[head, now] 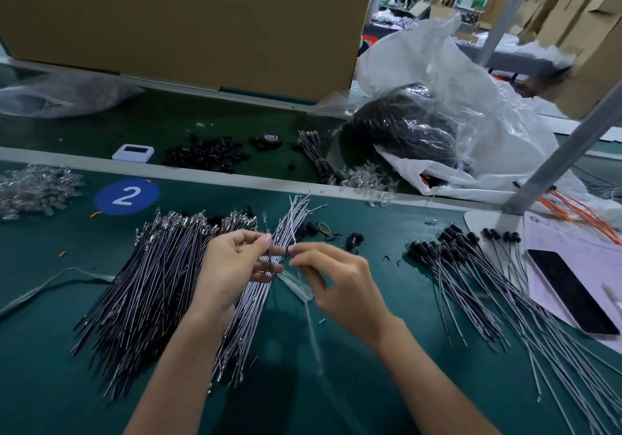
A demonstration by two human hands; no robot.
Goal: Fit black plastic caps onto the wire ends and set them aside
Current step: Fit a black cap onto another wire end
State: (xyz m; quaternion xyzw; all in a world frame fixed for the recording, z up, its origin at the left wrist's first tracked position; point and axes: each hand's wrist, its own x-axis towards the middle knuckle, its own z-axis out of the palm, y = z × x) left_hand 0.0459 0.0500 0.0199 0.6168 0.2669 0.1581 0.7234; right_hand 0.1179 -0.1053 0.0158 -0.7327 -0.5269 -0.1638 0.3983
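Pinched narrow, the grip of the left hand (235, 263) holds a single wire (270, 257) between thumb and fingertips, and the grip of the right hand (336, 283) is just as tight on a small black cap (288, 251), held right at the wire's end; the fingertips hide whether the two have met. Both hands hover above the green worktop (353, 367), and the left one covers part of the big pile of uncapped wires (144, 283) fanned out beneath it. A paler bundle of wires (291, 219) lies just under the fingertips, with a clear plastic strip (298, 288) beside it. Well to the right lie the capped wires (471, 266), their black ends grouped together, near a phone (568, 291) resting on a pink sheet (552, 239). Beyond the grey rail sit loose black caps (205, 155), a tape roll (271, 140), a small white device (133, 152) and a crumpled plastic bag (454, 74) with dark contents. Clear parts (33, 189) are heaped at far left beside a blue sticker (126, 196) marked 2.
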